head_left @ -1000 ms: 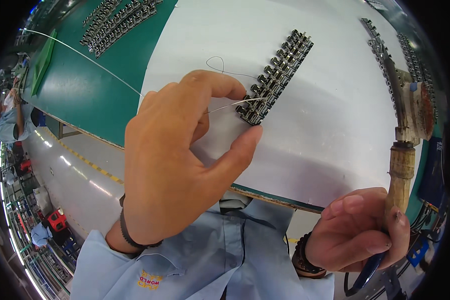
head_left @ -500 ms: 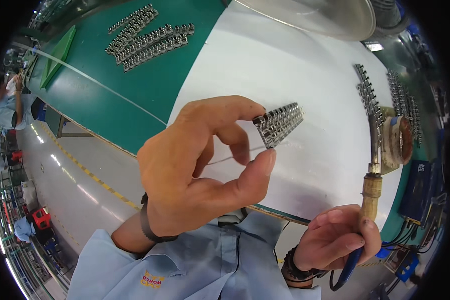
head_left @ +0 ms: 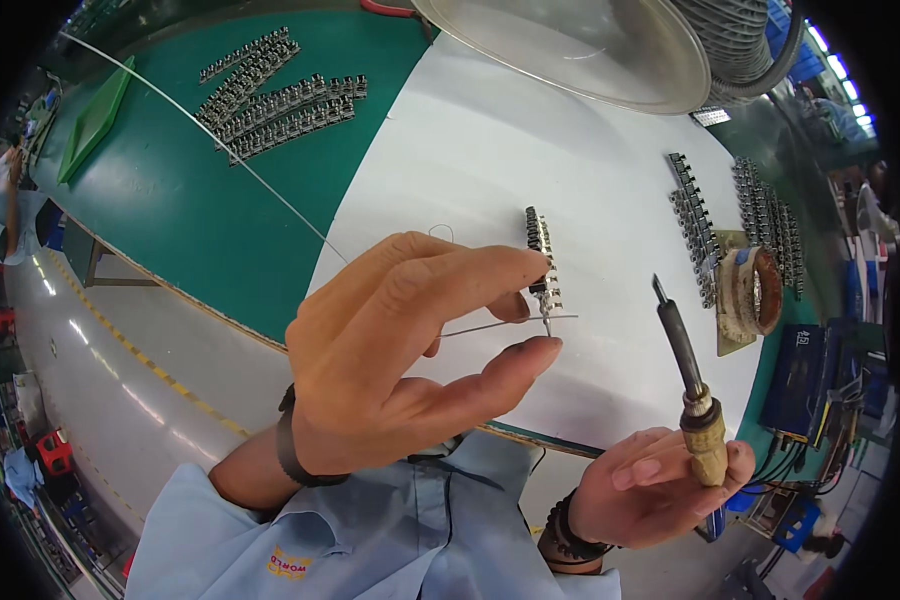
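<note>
My left hand [head_left: 400,350] pinches a short strip of silvery metal connectors [head_left: 544,250] between index finger and thumb, above the white sheet. The strip is seen nearly edge-on. A thin grey solder wire [head_left: 480,328] comes out from among the same hand's fingers and crosses by the strip's lower end. In my right hand [head_left: 650,490] is a soldering iron [head_left: 705,440], held by its wooden handle with the dark tip pointing up and away. Its tip is apart from the strip.
Metal connector strips lie on the green table [head_left: 170,210] at far left and on the right. A round, brownish holder [head_left: 750,292] and a blue box [head_left: 802,375] stand at right. A translucent hood [head_left: 570,50] with a grey hose [head_left: 725,40] hangs overhead. Far left is a green tray [head_left: 95,120].
The strip in my left hand has turned from showing its broad face to nearly edge-on. My right hand has brought the soldering iron away from the holder, leftward.
</note>
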A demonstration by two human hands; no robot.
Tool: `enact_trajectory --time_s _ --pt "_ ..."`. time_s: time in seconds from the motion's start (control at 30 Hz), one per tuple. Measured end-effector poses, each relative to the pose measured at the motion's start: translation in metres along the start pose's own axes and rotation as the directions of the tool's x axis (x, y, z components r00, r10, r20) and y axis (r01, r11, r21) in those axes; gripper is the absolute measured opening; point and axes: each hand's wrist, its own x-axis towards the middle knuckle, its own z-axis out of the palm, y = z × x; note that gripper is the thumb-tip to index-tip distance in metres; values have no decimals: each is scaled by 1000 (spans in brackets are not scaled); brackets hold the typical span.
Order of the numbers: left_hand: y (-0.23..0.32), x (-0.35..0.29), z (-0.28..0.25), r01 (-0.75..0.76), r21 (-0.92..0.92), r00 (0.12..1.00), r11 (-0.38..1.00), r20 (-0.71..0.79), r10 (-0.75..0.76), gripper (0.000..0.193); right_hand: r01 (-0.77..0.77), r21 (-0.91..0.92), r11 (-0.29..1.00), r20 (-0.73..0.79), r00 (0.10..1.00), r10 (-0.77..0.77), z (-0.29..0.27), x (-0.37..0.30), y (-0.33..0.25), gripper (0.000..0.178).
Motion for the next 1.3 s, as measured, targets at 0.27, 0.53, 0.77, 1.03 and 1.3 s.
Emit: enact_trajectory --time_s 0.27,0.53,0.77,1.03,1.3 --pt "-6 0 5 -82 -71 995 994 -54 78 50 -89 88 992 26 996 87 3 4 6 37" --pt "-8 1 4 -95 -67 995 993 -34 92 51 -145 99 984 28 989 143 5 7 9 39" --pt "-7 2 2 -80 -54 997 995 -9 79 52 -190 190 963 45 982 184 10 7 9 39" --pt "-7 1 2 -88 -50 996 995 -12 87 53 -210 202 957 43 978 206 12 7 9 39" --pt "-8 1 1 -101 -34 995 994 -11 101 54 -193 174 966 43 981 188 14 8 9 39"
